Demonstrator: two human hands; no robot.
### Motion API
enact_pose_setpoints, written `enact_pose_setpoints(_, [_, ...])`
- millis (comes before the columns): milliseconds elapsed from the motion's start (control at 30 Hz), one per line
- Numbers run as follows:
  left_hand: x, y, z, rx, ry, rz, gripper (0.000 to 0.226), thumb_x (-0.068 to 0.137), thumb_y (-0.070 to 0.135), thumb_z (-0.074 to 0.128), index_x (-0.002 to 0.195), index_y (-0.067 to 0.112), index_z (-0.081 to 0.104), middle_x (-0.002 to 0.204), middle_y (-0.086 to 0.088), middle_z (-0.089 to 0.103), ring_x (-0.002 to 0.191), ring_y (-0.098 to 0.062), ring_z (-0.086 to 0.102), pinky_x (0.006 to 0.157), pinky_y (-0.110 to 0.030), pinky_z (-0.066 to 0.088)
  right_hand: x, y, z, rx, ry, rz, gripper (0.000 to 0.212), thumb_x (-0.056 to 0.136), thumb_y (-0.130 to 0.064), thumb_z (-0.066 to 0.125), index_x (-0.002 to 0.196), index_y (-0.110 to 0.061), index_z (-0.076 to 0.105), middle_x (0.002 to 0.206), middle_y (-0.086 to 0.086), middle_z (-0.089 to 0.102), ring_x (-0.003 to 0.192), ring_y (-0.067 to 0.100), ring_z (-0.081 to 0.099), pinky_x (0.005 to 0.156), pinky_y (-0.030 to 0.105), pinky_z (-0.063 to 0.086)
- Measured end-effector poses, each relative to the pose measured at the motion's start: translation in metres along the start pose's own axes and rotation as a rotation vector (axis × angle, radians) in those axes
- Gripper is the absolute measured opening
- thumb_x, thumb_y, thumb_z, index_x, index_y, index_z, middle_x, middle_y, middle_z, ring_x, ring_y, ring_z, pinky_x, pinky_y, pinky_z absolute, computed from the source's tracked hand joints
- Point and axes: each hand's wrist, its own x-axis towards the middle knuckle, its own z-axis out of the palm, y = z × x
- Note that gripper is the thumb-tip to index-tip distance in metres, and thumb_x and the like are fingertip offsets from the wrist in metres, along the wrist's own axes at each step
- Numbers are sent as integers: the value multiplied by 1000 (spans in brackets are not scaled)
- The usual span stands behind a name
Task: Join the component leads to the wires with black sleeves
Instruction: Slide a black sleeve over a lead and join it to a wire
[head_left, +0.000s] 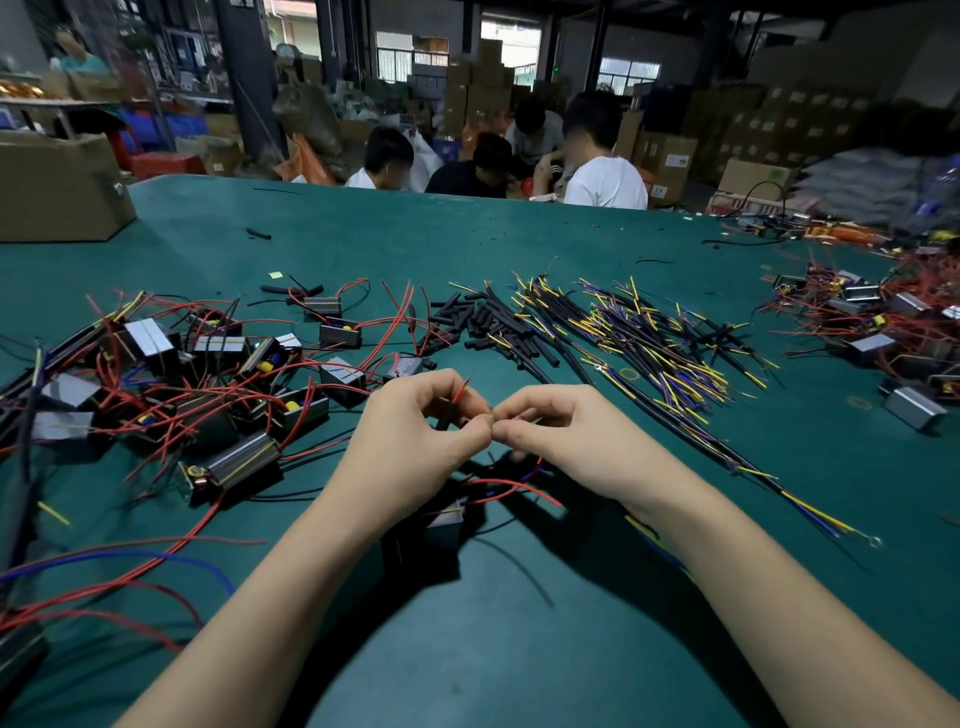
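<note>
Hands meet above the green table (519, 623), fingertips touching at centre. Left hand (415, 436) has fingers curled, pinching a red lead (460, 389) whose free end sticks up past the knuckles. Right hand (566, 431) is curled too, thumb and forefinger pinching a thin wire end right at the joint (491, 415); too small to tell whether the ends are twisted together. Below the hands, partly hidden by the left wrist, sits a small boxed component (444, 525) with red leads looping out to the right. Pile of similar components (208, 374) with red and black leads lies well to the left. Loose black sleeves (478, 325) are heaped just beyond the hands, beside a spread of black-jacketed wires (649, 332) with yellow and blue cores. Another component pile (872, 322) sits far right. Cardboard box (57, 187) at the table's far left; several people (519, 150) crouch beyond the table.
</note>
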Motion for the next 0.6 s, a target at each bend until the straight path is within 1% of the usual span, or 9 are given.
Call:
enact_pose_setpoints(67, [0,-1,-1,4,-5,2,16,78,7,69,66,18,65,78,-2,72,75,-19,66,75,-35,52,0,1,0,53,-15,3,7,87,-11,66,85,-16,69,82,6,64,64,8,58,70,17,46])
enact_pose_setpoints(133, [1,-2,-3,15,-3,-2,14,78,9,70,68,17,66,77,-2,72,71,-15,64,72,-28,50,0,3,-1,102,-19,0,6,89,-13,64,88,-15,70,80,3,65,64,8,59,69,14,46])
enact_pose_setpoints(200, [0,-3,-3,13,4,-27,10,79,13,71,69,16,69,74,-4,71,62,-10,58,64,-20,47,0,5,-1,136,-5,-12,9,91,-16,62,90,-14,70,78,-1,65,63,7,58,65,12,45])
enact_pose_setpoints(267, [1,-4,-3,30,11,-55,9,79,17,71,70,16,70,70,-5,70,53,-3,50,55,-15,41,1,6,1,124,29,-32,9,90,-16,63,86,-18,70,75,-4,64,60,6,58,63,12,44])
enact_pose_setpoints(367, [0,-2,-3,69,19,-87,10,79,21,70,69,18,71,66,-5,69,48,-1,45,52,-14,38,2,8,4,106,70,-65,13,88,-13,65,82,-24,70,75,-5,65,60,7,60,65,14,46])
enact_pose_setpoints(467, [0,0,-3,74,19,-103,12,79,22,70,69,17,72,61,-3,67,50,-3,47,52,-16,39,2,9,5,106,79,-112,14,87,-11,67,83,-24,71,78,-2,66,63,10,58,67,18,46])
enact_pose_setpoints(533, [-1,2,-4,58,-3,-141,15,80,24,69,70,14,72,50,0,57,45,-7,40,49,-21,35,2,8,5,105,82,-139,14,87,-10,67,82,-23,71,76,-4,65,64,11,56,65,19,45])
enact_pose_setpoints(600, [-1,3,-6,22,-31,-198,20,81,25,68,73,7,71,49,0,47,45,-11,33,48,-24,29,1,8,6,67,106,-176,15,86,-11,68,80,-24,72,75,-6,65,64,16,55,66,25,45])
